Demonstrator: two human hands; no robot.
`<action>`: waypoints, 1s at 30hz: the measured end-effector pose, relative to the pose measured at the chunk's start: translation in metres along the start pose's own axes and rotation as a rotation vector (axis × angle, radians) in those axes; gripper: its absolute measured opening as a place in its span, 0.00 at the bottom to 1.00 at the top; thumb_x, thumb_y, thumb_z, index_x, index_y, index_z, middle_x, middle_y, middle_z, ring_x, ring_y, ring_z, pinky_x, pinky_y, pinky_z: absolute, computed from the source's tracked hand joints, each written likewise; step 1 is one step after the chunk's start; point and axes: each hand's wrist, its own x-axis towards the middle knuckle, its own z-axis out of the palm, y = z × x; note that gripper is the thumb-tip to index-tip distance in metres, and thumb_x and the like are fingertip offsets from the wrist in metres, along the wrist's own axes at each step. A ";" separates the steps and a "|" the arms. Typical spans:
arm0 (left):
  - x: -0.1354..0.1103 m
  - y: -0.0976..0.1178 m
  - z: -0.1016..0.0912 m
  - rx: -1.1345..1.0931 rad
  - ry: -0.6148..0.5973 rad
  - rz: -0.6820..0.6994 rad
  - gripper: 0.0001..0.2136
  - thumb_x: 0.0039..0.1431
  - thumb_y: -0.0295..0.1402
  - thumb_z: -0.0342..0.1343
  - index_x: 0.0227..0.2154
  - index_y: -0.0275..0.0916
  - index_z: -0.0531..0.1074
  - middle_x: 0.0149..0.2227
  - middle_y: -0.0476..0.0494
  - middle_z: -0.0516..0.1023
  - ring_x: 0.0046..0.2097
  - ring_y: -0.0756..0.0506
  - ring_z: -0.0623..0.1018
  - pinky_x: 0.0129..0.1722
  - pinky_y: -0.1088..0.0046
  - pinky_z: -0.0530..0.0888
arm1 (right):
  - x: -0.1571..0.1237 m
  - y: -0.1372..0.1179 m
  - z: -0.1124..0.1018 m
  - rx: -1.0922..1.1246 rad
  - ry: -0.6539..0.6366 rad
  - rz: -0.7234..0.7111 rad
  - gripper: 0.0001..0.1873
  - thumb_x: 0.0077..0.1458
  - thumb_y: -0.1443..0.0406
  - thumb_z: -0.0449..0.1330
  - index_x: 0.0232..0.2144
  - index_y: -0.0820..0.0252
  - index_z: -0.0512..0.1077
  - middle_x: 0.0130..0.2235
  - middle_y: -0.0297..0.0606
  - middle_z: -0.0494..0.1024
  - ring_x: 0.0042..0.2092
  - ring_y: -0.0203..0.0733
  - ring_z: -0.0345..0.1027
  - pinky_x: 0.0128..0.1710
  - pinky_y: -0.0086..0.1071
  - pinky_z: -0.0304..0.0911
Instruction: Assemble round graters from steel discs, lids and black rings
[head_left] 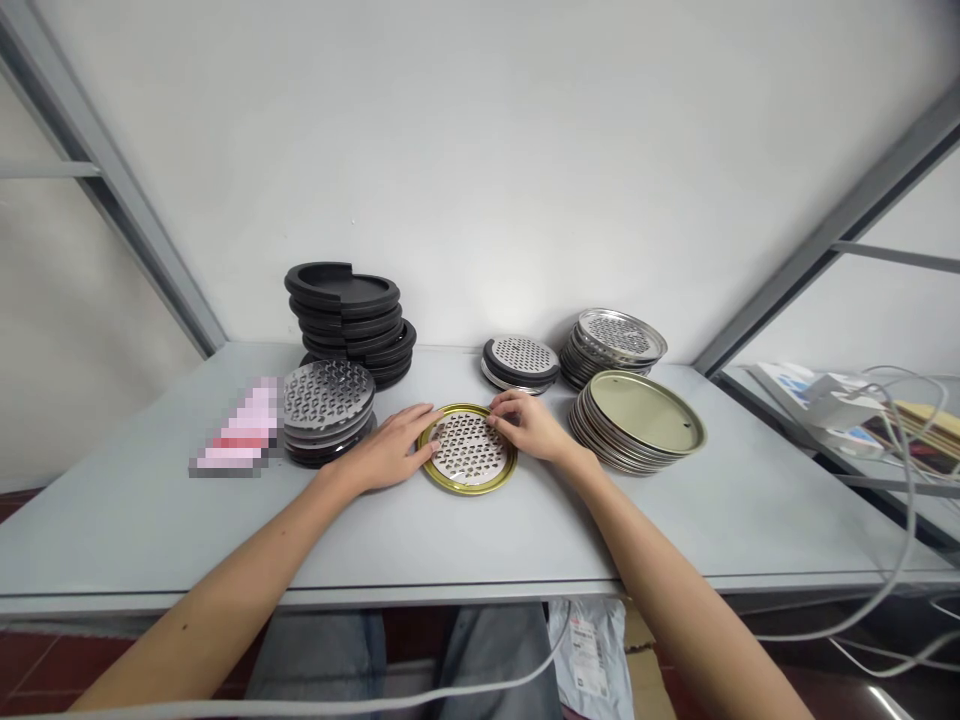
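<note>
A perforated silver disc [468, 445] lies inside a gold-rimmed round lid [467, 485] on the grey table [150, 520] in front of me. My left hand [390, 448] rests flat at the lid's left edge, fingers stretched onto the rim. My right hand [529, 423] is at the lid's upper right edge, fingers curled down and pressing on the disc's rim. Neither hand lifts anything off the table.
A tall stack of black rings [347, 315] stands at the back left, with perforated discs on black rings [327, 410] in front of it. One black ring with a disc [520, 362], a stack of perforated discs [616, 342] and a stack of gold-lined lids [641, 420] sit right. Cables [896, 480] hang at the right.
</note>
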 end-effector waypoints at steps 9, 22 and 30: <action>0.005 -0.002 0.004 -0.015 0.127 0.016 0.17 0.62 0.41 0.49 0.51 0.39 0.67 0.55 0.40 0.68 0.57 0.41 0.67 0.58 0.62 0.64 | -0.001 0.007 -0.005 0.063 -0.041 0.003 0.05 0.51 0.67 0.60 0.28 0.61 0.77 0.39 0.41 0.77 0.41 0.40 0.70 0.47 0.34 0.62; 0.003 0.008 -0.004 -0.044 0.106 0.044 0.23 0.59 0.46 0.52 0.54 0.40 0.64 0.55 0.40 0.68 0.56 0.40 0.67 0.58 0.62 0.64 | 0.002 0.000 -0.001 0.038 0.000 0.214 0.05 0.44 0.69 0.61 0.22 0.60 0.78 0.36 0.38 0.79 0.36 0.39 0.71 0.40 0.31 0.62; 0.000 0.015 -0.009 -0.046 0.041 0.073 0.39 0.47 0.51 0.62 0.61 0.43 0.55 0.59 0.40 0.63 0.60 0.36 0.63 0.59 0.59 0.61 | 0.003 -0.014 -0.001 -0.016 0.029 0.242 0.07 0.41 0.71 0.59 0.18 0.61 0.75 0.32 0.37 0.79 0.35 0.39 0.70 0.35 0.28 0.61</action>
